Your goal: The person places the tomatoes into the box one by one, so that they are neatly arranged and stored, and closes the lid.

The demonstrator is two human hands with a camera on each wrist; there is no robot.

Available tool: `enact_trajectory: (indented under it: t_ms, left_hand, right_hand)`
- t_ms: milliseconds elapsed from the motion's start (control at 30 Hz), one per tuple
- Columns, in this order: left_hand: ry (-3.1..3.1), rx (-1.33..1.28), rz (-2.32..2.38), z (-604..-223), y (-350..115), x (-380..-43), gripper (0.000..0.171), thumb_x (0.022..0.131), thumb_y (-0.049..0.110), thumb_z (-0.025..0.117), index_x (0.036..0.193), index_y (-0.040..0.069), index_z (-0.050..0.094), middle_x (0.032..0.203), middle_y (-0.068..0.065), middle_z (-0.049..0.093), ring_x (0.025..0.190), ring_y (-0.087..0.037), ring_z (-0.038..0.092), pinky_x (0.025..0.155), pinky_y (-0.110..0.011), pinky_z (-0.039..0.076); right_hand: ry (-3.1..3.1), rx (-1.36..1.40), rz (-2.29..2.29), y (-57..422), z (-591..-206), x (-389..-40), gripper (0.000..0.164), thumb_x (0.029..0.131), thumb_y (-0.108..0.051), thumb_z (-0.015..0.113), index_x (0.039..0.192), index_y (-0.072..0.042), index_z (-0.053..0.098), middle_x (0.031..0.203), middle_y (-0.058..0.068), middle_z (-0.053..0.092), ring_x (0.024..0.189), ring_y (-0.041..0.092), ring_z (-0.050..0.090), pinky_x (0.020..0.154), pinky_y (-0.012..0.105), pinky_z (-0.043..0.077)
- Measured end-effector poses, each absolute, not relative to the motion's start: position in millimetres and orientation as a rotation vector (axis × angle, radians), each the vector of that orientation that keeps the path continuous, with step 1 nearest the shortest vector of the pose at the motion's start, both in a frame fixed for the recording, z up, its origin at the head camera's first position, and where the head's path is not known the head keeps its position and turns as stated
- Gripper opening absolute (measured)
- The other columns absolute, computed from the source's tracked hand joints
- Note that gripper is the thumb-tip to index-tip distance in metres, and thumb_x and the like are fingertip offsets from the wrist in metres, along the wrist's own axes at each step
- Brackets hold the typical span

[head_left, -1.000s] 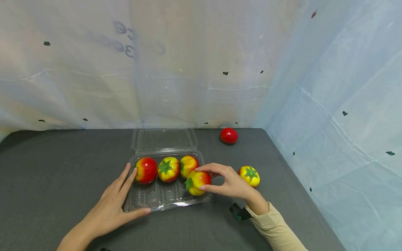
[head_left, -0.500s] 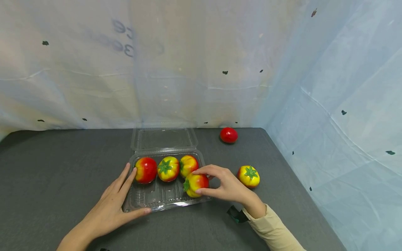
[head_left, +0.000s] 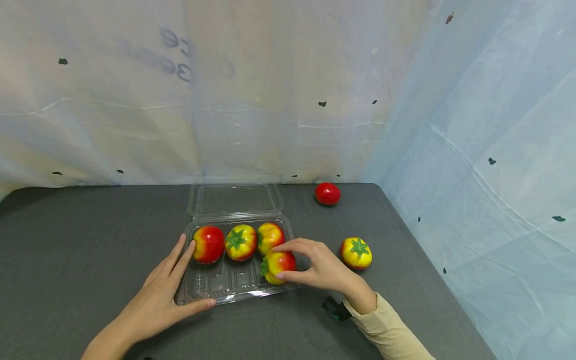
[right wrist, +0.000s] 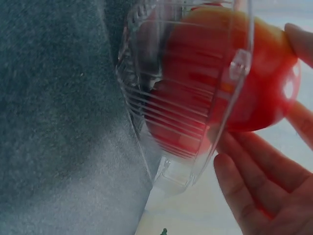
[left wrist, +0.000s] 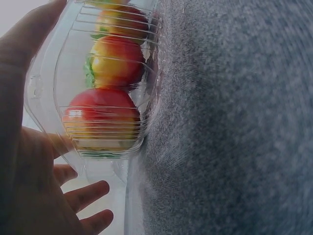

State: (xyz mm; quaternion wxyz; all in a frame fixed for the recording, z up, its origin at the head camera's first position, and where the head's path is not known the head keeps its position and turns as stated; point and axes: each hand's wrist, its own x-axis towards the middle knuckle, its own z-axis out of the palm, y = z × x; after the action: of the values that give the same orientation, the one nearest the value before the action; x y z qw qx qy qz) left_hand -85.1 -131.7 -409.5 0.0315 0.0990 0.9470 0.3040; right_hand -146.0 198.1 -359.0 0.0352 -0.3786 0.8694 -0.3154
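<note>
My right hand [head_left: 321, 265] pinches a red-and-yellow tomato [head_left: 279, 266] with a green leafy top between thumb and fingers. It is low in the front right part of a clear plastic clamshell box [head_left: 234, 295]. In the right wrist view, this tomato [right wrist: 264, 78] rises above the box's wall. Along the box's back row sit a redder tomato [head_left: 209, 244] at left, one with its green star top up [head_left: 241, 243] in the middle, and one at right [head_left: 270, 237]. My left hand [head_left: 155, 297] rests at the box's left side with fingers spread, its thumb near the front edge.
The box's lid [head_left: 236, 200] lies folded back toward the plastic-sheet wall [head_left: 270, 100]. On the dark table [head_left: 90, 250], a red tomato [head_left: 328, 194] lies at the back right. Another yellow-and-red tomato [head_left: 356, 253] sits behind my right wrist.
My right hand has moved slightly left and toward me, bringing the tomato lower into the front right of the box. The left hand and the other tomatoes stay put.
</note>
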Motion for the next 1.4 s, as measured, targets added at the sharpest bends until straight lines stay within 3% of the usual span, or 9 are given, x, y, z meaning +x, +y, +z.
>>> enact_trajectory:
  t_ms: [533, 700, 867, 1400]
  left_hand:
    - [2.935, 0.318, 0.942, -410, -131, -85, 0.116, 0.070, 0.072, 0.068, 0.155, 0.030, 0.000, 0.162, 0.000, -0.013, 0.135, -0.052, 0.023, 0.093, -0.078, 0.023]
    - [2.928, 0.303, 0.912, -409, -130, -85, 0.118, 0.070, 0.074, 0.066, 0.155, 0.028, 0.000, 0.162, 0.000, -0.013, 0.134, -0.052, 0.024, 0.092, -0.080, 0.024]
    - [2.921, 0.286, 0.885, -409, -130, -86, 0.119, 0.069, 0.077, 0.064, 0.155, 0.028, -0.001, 0.161, -0.001, -0.014, 0.134, -0.052, 0.024, 0.092, -0.080, 0.023]
    - [2.906, 0.297, 0.890, -409, -131, -86, 0.118, 0.070, 0.076, 0.063, 0.155, 0.029, -0.003, 0.161, -0.002, -0.014, 0.133, -0.053, 0.024, 0.091, -0.080, 0.023]
  right_hand:
    - [2.784, -1.206, -0.716, 189, -365, -146, 0.049, 0.079, -0.044, 0.076, 0.121, -0.021, 0.066, 0.119, -0.011, 0.066, 0.106, 0.004, 0.060, 0.089, 0.032, 0.040]
    - [2.788, -1.130, -0.732, 190, -366, -142, 0.048, 0.079, -0.045, 0.076, 0.122, -0.026, 0.065, 0.124, -0.005, 0.059, 0.109, 0.012, 0.051, 0.091, 0.033, 0.039]
    - [2.760, -1.171, -0.802, 190, -369, -142, 0.048, 0.080, -0.043, 0.075, 0.123, -0.025, 0.064, 0.123, -0.007, 0.056, 0.113, 0.010, 0.049, 0.096, 0.036, 0.035]
    - [2.796, -1.084, -1.018, 214, -373, -144, 0.049, 0.081, -0.033, 0.077, 0.126, -0.017, 0.063, 0.130, -0.003, 0.056, 0.118, 0.014, 0.052, 0.095, 0.044, 0.041]
